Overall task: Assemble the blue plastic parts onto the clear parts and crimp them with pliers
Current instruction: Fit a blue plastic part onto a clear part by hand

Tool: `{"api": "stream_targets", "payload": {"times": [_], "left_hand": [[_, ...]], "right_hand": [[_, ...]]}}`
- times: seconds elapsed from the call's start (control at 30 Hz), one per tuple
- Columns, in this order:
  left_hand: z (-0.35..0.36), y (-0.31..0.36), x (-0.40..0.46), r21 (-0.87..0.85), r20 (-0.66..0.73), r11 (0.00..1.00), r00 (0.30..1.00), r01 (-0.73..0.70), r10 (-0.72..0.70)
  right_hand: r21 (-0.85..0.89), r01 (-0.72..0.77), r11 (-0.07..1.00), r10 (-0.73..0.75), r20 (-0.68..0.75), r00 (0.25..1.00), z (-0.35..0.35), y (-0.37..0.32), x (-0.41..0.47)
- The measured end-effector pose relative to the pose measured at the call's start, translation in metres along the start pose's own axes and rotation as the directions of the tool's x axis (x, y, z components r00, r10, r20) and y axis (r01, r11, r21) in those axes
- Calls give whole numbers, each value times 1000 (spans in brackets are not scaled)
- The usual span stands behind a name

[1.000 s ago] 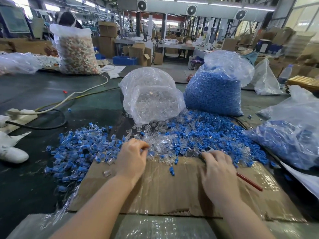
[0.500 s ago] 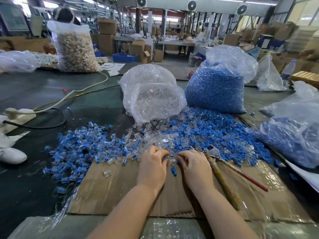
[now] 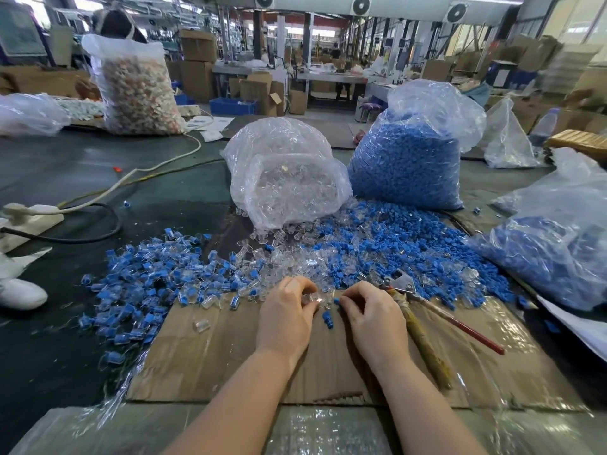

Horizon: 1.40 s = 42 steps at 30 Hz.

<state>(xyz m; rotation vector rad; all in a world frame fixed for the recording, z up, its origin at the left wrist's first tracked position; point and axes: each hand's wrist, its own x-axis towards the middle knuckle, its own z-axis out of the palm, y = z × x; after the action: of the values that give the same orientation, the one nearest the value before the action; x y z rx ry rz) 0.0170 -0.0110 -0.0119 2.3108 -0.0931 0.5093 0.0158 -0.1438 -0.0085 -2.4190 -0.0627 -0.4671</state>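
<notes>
- Clear part (image 3: pixel 312 297): small transparent piece at the cardboard's far edge.
- Blue part (image 3: pixel 327 318): loose, just near of it.
- Pliers (image 3: pixel 423 310): lying right (handles splayed nearward).

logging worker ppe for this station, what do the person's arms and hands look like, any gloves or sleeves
Both are bare: no gloves on the left hand or the right hand, and no sleeves on either forearm as far as the frame's lower edge. No watch, ring, bracelet or tape shows on the wrists or fingers. Nails look short and unpainted.
</notes>
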Motion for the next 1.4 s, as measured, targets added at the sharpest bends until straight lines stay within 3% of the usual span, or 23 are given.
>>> {"api": "stream_targets", "payload": {"times": [0.23,0.83,1.4], "left_hand": [[0,0,-1,-44,-15,999,1000,-10,10],[-5,1,2,-156,-5,988,1000,17,-18],[-8,1,2,-351,103,929,990,122,-91]], "right_hand": [[-74,0,997,2,26,1000,2,1,1],[84,115,990,-112,-36,993,-3,-2,-3],[140,158,977,-150,-66,986,-4,-3,-5]]}}
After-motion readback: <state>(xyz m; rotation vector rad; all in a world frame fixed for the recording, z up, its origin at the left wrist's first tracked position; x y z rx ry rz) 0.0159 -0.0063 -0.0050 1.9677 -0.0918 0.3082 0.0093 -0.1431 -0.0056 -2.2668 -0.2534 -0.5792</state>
